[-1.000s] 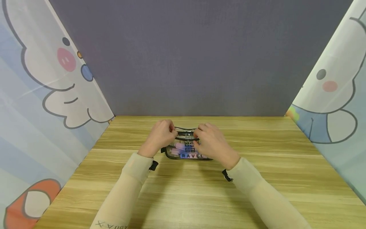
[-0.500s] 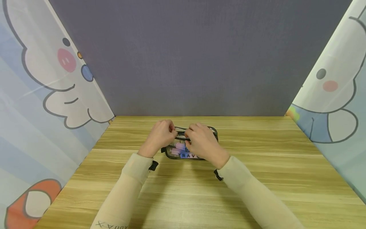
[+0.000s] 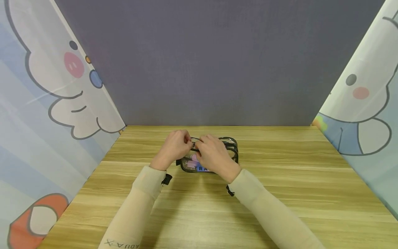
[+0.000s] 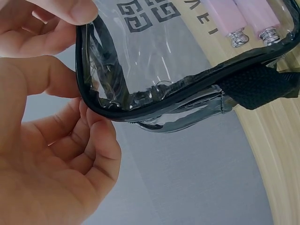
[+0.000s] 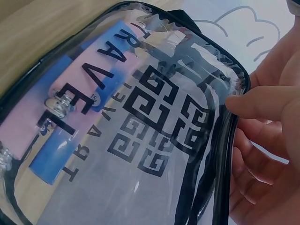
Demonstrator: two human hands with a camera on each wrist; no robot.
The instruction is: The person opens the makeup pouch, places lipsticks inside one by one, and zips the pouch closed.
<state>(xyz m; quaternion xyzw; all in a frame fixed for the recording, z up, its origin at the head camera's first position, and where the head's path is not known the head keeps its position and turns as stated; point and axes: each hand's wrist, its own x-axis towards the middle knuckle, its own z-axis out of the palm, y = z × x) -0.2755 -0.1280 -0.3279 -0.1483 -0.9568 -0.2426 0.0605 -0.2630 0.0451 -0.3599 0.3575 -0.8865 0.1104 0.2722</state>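
Note:
A clear plastic zip pouch (image 3: 233,142) with black trim and the word TRAVEL stands on the table below both hands. My left hand (image 3: 174,148) pinches its top left corner, thumb and fingers at the black edge. Close beside it, my right hand (image 3: 215,154) has thumb and fingers curled on the top edge, along the zipper; the zipper pull is hidden. Through the pouch wall (image 5: 159,140), the right wrist view shows pink and blue tubes (image 5: 51,159) with silver ornate ends lying at the bottom. A black fabric tab (image 4: 255,86) sticks out at the pouch's side.
The wood-grain table (image 3: 199,214) spreads around the pouch. Behind it rises a dark grey panel (image 3: 199,69). Cartoon-printed sheets stand at the left (image 3: 40,114) and right (image 3: 367,114).
My right hand has slid left along the pouch's top edge toward my left hand, uncovering the pouch's right end. The left hand and the pouch have stayed in place.

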